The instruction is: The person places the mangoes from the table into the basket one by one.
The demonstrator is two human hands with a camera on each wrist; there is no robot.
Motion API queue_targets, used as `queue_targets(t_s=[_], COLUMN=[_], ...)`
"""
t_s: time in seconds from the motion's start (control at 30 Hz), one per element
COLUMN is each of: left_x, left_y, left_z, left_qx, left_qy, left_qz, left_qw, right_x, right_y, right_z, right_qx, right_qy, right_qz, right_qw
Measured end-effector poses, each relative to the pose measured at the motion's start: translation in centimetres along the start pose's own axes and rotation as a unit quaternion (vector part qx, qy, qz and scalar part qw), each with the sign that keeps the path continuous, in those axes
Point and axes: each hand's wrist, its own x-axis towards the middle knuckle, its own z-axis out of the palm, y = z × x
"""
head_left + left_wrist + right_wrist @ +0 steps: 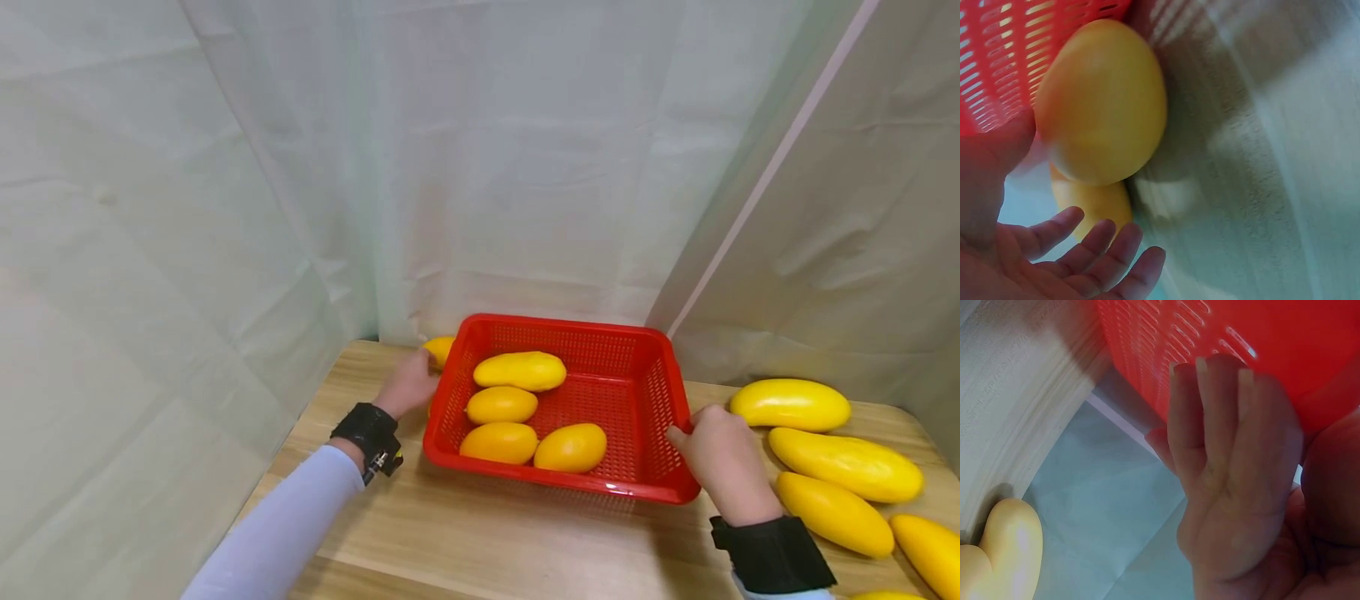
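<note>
A red plastic basket (pixel 513 477) with slotted walls is centred in the head view. Inside are a long, lumpy yellow fruit (pixel 520 371) and several oval, mango-like fruits (pixel 501 405). My right hand (pixel 723 454) grips the basket's right rim, thumb over the edge and fingers against the outer wall (pixel 1166 356). Outside the left wall is my left hand (pixel 408 383), its fingers spread and its thumb at the basket. Close to that thumb, a mango-like fruit (pixel 1104 103) lies against the slotted wall. Another yellow fruit (pixel 1100 203) sits beyond it, partly behind the fingers.
On the right of the wooden table (pixel 450 542), several long yellow fruits (pixel 847 462) lie close to my right wrist. A pale sheet curtain (pixel 525 167) hangs behind the table and along its sides.
</note>
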Motion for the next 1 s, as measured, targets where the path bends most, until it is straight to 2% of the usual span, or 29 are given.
queue_targets(t_s=[0.17,0.27,0.5,0.73,1.0], left_x=[0.13,0.18,0.01,0.07,-0.01], left_y=[-0.17,-0.15,-0.46,-0.6,-0.68], left_z=[0.41,0.5,0.7,0.81,0.96], left_qx=[-0.007,-0.028,-0.104,-0.105,-0.12], left_qy=[0.001,-0.01,-0.073,-0.101,-0.108], left_qz=[0.006,0.0,-0.057,-0.058,-0.056], left_qw=[1.0,0.9996,0.9903,0.9877,0.9853], right_x=[0.03,0.03,0.04,0.08,0.09], right_y=[0.05,0.05,-0.05,0.03,-0.08], right_z=[0.07,0.07,0.13,0.19,0.16], right_qx=[-0.001,0.002,0.006,0.005,0.005], right_qy=[0.0,-0.003,-0.003,0.001,-0.005], right_qz=[0.0,0.005,0.008,0.007,0.01], right_qw=[1.0,1.0,1.0,1.0,1.0])
